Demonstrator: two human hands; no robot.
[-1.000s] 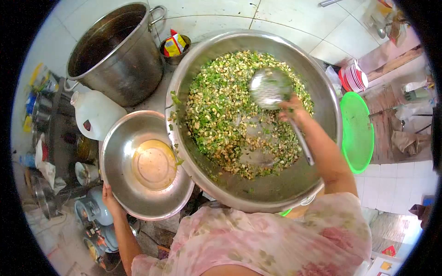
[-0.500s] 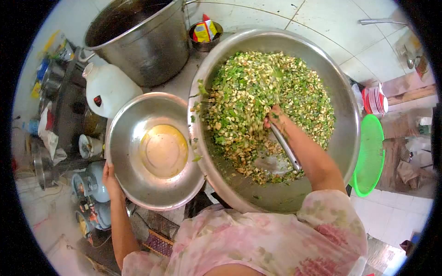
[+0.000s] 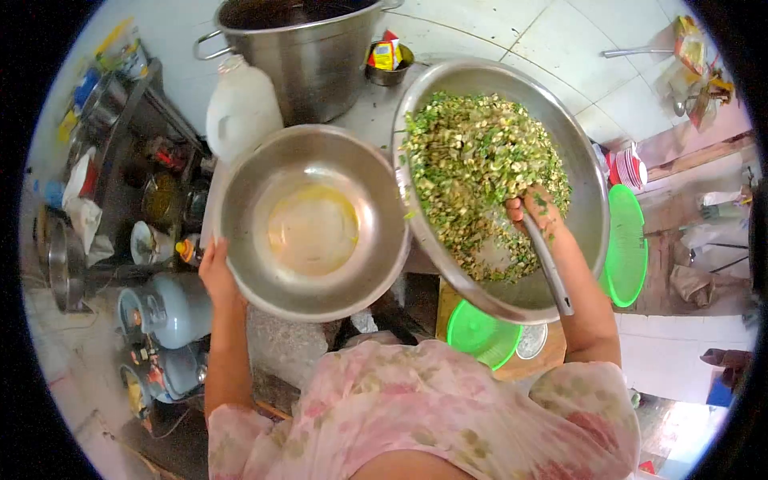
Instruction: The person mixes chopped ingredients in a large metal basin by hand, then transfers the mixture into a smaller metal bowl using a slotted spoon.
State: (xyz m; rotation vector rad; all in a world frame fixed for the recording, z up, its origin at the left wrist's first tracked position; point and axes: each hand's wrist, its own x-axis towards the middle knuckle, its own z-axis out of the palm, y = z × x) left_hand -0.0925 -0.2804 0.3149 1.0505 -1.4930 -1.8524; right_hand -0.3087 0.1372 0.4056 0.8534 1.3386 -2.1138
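A wide steel basin (image 3: 590,240) holds a heap of chopped greens and pale diced pieces (image 3: 480,152). My right hand (image 3: 538,210) is over the heap, with fingers wrapped round a metal utensil (image 3: 548,264). Its handle points back toward my forearm; its working end is hidden. Bits of green cling to this hand. To the left, a smaller steel bowl (image 3: 256,272) has a little yellowish liquid (image 3: 316,232) at its bottom. My left hand (image 3: 219,272) grips that bowl's left rim. The bowl's right side meets or overlaps the basin's edge.
Behind the bowl stand a white plastic jug (image 3: 240,108) and a large steel pot (image 3: 308,68). A small dish (image 3: 390,76) holds a yellow-red packet. Green baskets (image 3: 626,248) lie right of the basin and below it. Gas cylinders (image 3: 172,312) stand low at left.
The view has shifted, so most things appear farther right and higher. Within the basin, my right hand has moved right and toward me with the utensil. My left hand keeps its hold on the bowl.
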